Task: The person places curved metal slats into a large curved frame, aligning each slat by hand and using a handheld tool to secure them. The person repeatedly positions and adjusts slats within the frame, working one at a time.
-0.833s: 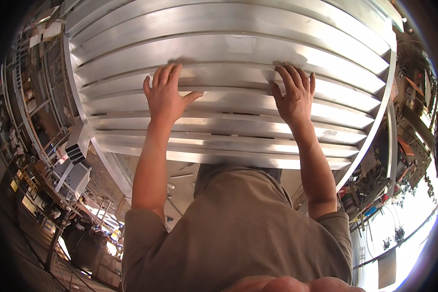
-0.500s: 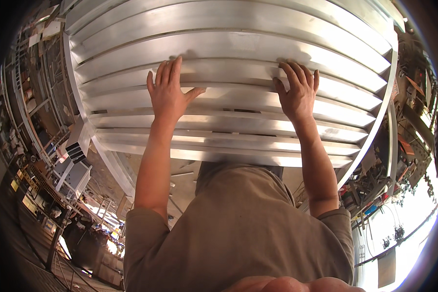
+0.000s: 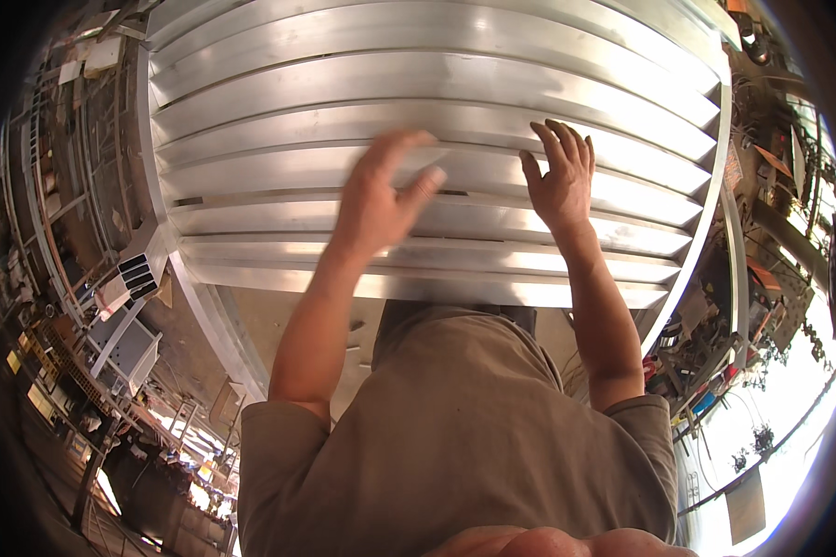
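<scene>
A wide silvery metal louvre panel (image 3: pixel 418 79) with long parallel slats spreads in front of me, set in a pale metal frame (image 3: pixel 715 176). Over its middle slats is my left hand (image 3: pixel 381 200), smeared by motion, thumb and fingers apart with nothing between them. Whether it touches a slat I cannot tell. Farther right, my right hand (image 3: pixel 565 181) has its fingers spread, the tips at the edge of a slat. It holds nothing.
Left of the panel, a bundle of dark-ended hollow metal bars (image 3: pixel 137 276) sits near a grey metal box (image 3: pixel 137 351). Long metal lengths (image 3: pixel 51 223) line the far left. Cluttered scrap and tools (image 3: pixel 706 343) fill the right side.
My left hand has lifted and swung right and slightly nearer, toward the right hand. The right hand stays at nearly the same place. The panel sits a little differently in view.
</scene>
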The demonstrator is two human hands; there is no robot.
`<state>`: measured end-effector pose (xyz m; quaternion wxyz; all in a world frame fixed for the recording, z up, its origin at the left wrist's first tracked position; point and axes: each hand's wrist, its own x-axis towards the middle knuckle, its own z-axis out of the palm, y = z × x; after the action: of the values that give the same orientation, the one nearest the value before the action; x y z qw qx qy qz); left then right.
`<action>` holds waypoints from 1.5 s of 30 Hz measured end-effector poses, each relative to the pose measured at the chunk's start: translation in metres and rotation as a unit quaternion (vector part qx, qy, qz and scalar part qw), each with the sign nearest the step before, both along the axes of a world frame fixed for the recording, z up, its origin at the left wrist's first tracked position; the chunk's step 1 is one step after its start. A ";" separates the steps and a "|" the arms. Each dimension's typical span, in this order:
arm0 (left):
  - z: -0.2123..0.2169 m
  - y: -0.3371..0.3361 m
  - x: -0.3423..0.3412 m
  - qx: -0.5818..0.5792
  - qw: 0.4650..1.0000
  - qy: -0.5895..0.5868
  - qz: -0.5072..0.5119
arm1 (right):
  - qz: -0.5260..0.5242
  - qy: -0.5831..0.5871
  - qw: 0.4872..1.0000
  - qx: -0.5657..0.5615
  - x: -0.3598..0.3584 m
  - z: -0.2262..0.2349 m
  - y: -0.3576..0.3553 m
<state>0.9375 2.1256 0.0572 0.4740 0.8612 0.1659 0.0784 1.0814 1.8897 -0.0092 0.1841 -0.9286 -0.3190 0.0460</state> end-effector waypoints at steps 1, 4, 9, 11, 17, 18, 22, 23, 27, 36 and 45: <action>0.026 -0.014 -0.006 -0.199 0.978 0.001 -0.058 | 0.001 0.007 1.000 0.008 -0.010 0.005 -0.002; 0.107 -0.057 -0.026 -0.484 0.814 -0.112 -0.300 | 0.012 0.024 0.999 0.026 -0.042 0.019 -0.006; 0.195 -0.115 -0.059 -0.698 0.563 -0.253 -0.363 | 0.044 0.054 0.997 0.036 -0.105 0.040 -0.019; 0.204 -0.114 -0.075 -0.730 0.496 -0.199 -0.426 | 0.047 0.066 0.996 0.045 -0.130 0.046 -0.025; 0.207 -0.107 -0.128 -0.693 0.480 -0.188 -0.504 | 0.034 0.134 0.988 0.072 -0.198 0.054 -0.056; 0.201 -0.101 -0.139 -0.675 0.540 -0.167 -0.474 | 0.020 0.162 0.984 0.069 -0.207 0.054 -0.063; 0.140 -0.085 -0.188 -0.494 0.823 -0.060 -0.273 | -0.145 0.356 0.910 0.156 -0.246 0.038 -0.102; 0.114 -0.085 -0.197 -0.379 0.906 -0.043 -0.186 | -0.171 0.350 0.908 0.154 -0.252 0.030 -0.115; 0.010 -0.066 -0.237 0.153 0.986 0.054 -0.043 | -0.380 0.533 0.717 0.239 -0.267 -0.013 -0.178; -0.063 -0.050 -0.284 0.365 0.901 0.203 -0.116 | -0.575 0.476 0.435 0.504 -0.235 -0.073 -0.261; -0.071 -0.050 -0.270 0.423 0.876 0.189 -0.137 | -0.589 0.384 0.230 0.673 -0.171 -0.075 -0.286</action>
<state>0.6674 2.0757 -0.0142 0.0303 0.9920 0.0842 -0.0892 0.9108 1.6035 -0.0839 0.8165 -0.2602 0.5135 0.0441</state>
